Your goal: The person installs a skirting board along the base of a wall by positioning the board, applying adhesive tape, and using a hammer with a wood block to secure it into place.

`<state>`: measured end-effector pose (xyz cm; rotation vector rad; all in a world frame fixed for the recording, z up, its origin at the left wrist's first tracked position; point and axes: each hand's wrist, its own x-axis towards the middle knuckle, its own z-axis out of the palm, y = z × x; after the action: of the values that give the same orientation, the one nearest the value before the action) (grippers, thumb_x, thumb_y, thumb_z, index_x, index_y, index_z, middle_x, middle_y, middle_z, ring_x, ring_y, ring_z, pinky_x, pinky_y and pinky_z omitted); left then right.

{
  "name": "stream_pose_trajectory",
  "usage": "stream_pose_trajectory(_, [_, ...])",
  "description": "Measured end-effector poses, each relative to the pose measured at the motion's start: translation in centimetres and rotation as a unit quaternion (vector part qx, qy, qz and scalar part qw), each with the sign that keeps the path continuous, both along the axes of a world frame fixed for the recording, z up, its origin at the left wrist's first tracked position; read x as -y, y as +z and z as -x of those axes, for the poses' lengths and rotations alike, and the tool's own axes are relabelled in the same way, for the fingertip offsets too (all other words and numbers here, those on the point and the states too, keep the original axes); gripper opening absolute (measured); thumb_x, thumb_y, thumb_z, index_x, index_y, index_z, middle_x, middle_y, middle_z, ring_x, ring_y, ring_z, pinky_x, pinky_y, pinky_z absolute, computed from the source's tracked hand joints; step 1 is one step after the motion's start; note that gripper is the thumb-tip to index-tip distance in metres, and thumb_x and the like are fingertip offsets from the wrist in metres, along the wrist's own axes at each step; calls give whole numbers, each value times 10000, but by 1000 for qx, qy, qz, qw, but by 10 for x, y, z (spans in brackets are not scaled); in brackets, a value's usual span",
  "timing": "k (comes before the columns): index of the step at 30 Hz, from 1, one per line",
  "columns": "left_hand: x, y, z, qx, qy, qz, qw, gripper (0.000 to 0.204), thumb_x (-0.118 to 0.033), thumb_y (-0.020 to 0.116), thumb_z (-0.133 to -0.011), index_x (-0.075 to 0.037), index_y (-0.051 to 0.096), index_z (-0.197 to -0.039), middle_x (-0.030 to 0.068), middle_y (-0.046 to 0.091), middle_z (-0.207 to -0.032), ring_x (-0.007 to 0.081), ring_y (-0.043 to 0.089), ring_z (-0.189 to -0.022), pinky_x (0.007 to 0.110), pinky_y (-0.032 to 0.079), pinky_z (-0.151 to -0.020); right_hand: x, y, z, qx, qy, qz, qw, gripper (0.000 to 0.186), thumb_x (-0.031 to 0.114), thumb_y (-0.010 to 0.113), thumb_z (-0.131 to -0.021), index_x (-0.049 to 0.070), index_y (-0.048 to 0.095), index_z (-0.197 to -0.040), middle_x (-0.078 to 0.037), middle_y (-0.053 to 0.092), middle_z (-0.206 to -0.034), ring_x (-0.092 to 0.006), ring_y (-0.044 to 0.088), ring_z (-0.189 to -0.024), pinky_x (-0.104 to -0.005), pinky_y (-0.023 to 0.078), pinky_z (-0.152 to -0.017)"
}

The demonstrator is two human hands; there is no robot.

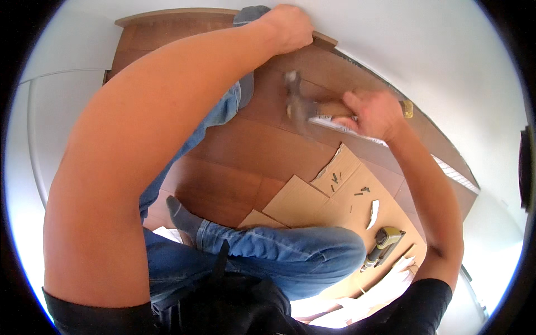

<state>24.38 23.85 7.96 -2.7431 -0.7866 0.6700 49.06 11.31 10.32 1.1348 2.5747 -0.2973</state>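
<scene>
Faces a white wall (72, 44) at ten o'clock and, at eleven, a brown trim (167, 13) running along the wall's foot toward twelve. Shows a grey sock (184, 218) at eight o'clock, and blue jeans (285, 245) folded across six. Reaches up to twelve o'clock with the left hand (289, 28), right at the trim, fingers curled in; cannot tell whether pinching it or only pressing on it, with the fingertips hidden. Grips a hammer (329, 109) by the handle with the right hand (375, 114) at two o'clock, fingers wrapped round the wood. Points the blurred hammer head toward one o'clock, over the brown floor (223, 151); cannot tell whether touching anything there. Reveals a white strip (324, 120) just below the handle. Opens out at four o'clock onto cardboard (301, 195), strewn with small dark bits (363, 191) and a white scrap (373, 214). Includes, farther out at four, a yellow-and-black tool (387, 239) lying on the cardboard, near the bent knee. Ends between four and five with white paper (385, 287).
</scene>
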Motion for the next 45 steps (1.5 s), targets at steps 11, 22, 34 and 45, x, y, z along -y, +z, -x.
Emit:
stream_pose_trajectory(11, [-1,-2,2,19,8,3,1000,242,-186,577,-974,-140,815,-995,54,777,-1045,255,735,-1025,416,596,-823,3,2,11,-7,4,21,1000,509,656,538,-968,167,620,-1086,-156,715,-819,-389,705,-796,-503,564,-679])
stream_pose_trajectory(22, [-1,-2,-1,10,7,9,1000,239,-186,582,-975,-130,812,-1010,53,775,-1059,261,734,-1031,410,596,-827,0,-8,6,-22,-15,7,1000,542,653,542,-963,123,593,-1062,-150,722,-875,-386,709,-800,-503,562,-668])
stream_pose_trajectory(34, [-4,-1,-2,2,14,20,1000,252,-183,571,-975,-120,811,-1023,65,773,-1085,265,730,-1041,426,603,-825,-15,-7,7,33,-104,10,994,568,670,512,-973,135,604,-1140,-153,726,-900,-397,708,-823,-509,568,-719])
stream_pose_trajectory(45, [-1,0,-2,15,32,37,999,243,-177,574,-975,-124,809,-1008,62,778,-1073,264,737,-1030,419,606,-815,-2,-23,3,37,-173,-3,984,550,671,500,-980,136,579,-1083,-163,721,-831,-392,709,-781,-502,567,-639])
